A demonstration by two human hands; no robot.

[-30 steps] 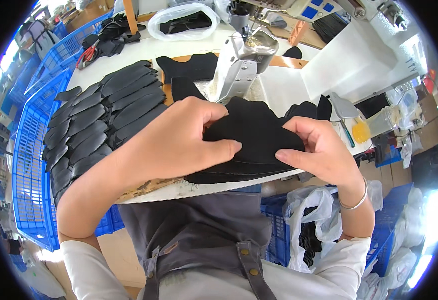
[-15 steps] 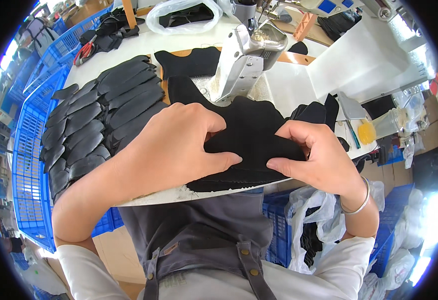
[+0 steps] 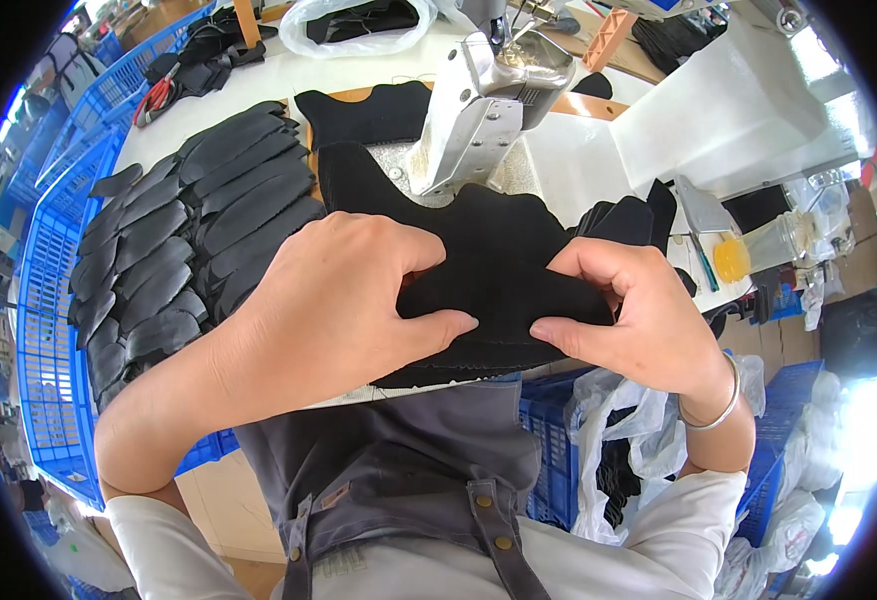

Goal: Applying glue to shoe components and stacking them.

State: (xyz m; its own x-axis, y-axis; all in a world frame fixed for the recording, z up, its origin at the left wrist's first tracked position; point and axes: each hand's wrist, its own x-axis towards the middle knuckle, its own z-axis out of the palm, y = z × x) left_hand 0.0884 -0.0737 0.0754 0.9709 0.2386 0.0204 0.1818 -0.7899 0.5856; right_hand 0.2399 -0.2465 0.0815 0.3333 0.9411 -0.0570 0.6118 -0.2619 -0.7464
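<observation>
Between my hands, over the front edge of the white table, is a black cut fabric piece with a wavy outline. My left hand grips its left side, thumb on top and fingers bent beneath. At its right side my right hand pinches it the same way. More black fabric lies under it, reaching toward the post of a sewing machine. Another black cut piece rests left of that post. The fingertips under the fabric are hidden.
Rows of overlapping black leather-like pieces cover the table's left side. A blue crate stands beyond them. Small dark pieces lie at right, near a yellow-lidded clear jar. Red-handled scissors lie at far left.
The view has shifted slightly, so the table and machine sit a little further left and higher. Both hands keep their hold on the black fabric piece.
</observation>
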